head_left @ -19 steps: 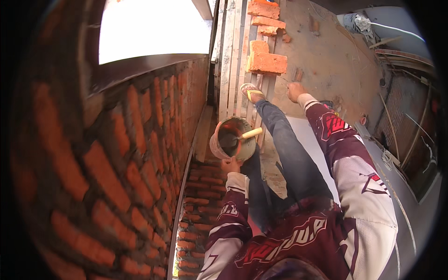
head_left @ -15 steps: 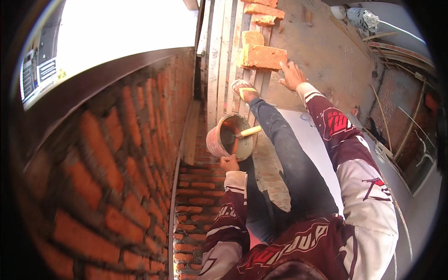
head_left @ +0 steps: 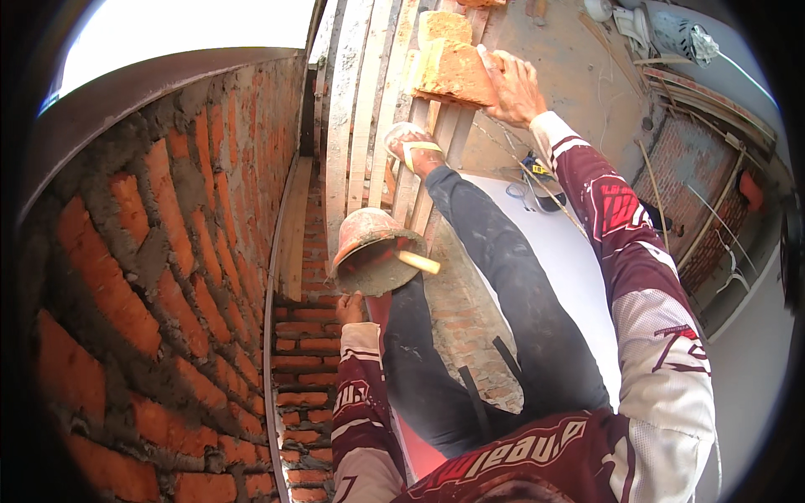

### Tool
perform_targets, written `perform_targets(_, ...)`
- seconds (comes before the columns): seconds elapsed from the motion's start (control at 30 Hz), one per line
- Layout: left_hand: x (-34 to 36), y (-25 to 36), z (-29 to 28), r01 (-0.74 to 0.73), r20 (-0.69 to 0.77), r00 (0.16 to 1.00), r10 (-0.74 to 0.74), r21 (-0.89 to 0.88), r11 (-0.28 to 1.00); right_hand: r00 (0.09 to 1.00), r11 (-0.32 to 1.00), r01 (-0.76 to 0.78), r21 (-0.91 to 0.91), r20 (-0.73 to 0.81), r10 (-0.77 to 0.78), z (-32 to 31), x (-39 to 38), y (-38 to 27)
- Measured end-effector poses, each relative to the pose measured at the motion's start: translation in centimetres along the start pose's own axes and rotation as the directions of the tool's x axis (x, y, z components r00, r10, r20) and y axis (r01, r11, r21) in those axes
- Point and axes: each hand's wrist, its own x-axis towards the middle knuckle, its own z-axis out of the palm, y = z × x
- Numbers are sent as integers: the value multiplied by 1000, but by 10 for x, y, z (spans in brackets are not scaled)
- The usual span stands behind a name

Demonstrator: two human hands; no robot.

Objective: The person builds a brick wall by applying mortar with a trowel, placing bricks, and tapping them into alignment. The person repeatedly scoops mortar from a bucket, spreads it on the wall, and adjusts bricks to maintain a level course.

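Note:
My left hand (head_left: pixel 352 308) is closed on the rim of a mortar-smeared reddish bucket (head_left: pixel 369 228). The bucket is tipped, its mouth facing toward me. Out of it sticks a pale yellow handle (head_left: pixel 418 261); the tool's other end lies inside the bucket and I cannot make out its kind. Farther off, my right hand (head_left: pixel 515 90) grips the right end of an orange brick (head_left: pixel 454 72), thumb and fingers around its edge. Whether that brick is lifted off the planks I cannot tell. Just beyond it sits another brick piece (head_left: pixel 444 27).
A brick wall with rough mortar joints (head_left: pixel 168 285) rises on my left. Wooden planks (head_left: pixel 360 109) run ahead under the bricks, and my sandalled foot (head_left: pixel 412 146) rests on them. Lower brickwork (head_left: pixel 310 344) lies beneath the bucket. Sticks and a cable (head_left: pixel 738 272) are at the right.
The bucket has tipped further, its mouth turning toward me. My right hand has gone from touching the brick's end to gripping it. The whole view has shifted.

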Motion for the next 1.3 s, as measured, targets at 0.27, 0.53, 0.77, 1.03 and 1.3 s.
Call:
perform_targets(0.27, -163, 158, 126, -369, 287, 861, 420, -215, 904, 956, 430, -289, 855, 240, 167, -39, -71, -124)
perform_targets(0.53, -244, 212, 117, -248, 256, 801, 541, -680, 690, 903, 695, 13, 719, 290, -316, -76, -122, -170)
perform_targets(0.77, -212, 144, -34, -328, -13, 943, 334, -222, 918, 996, 997, -17, -72, 83, 23, 7, 19, -36)
perform_targets(1.03, -241, 72, -171, -45, -210, 972, 101, 256, 966, 937, 983, -171, 67, 318, 142, 9, 32, -37)
perform_targets(1.3, -267, 145, -167, -290, -75, 939, 336, 354, 889, 926, 302, -376, 876, 342, 160, -154, -85, -93)
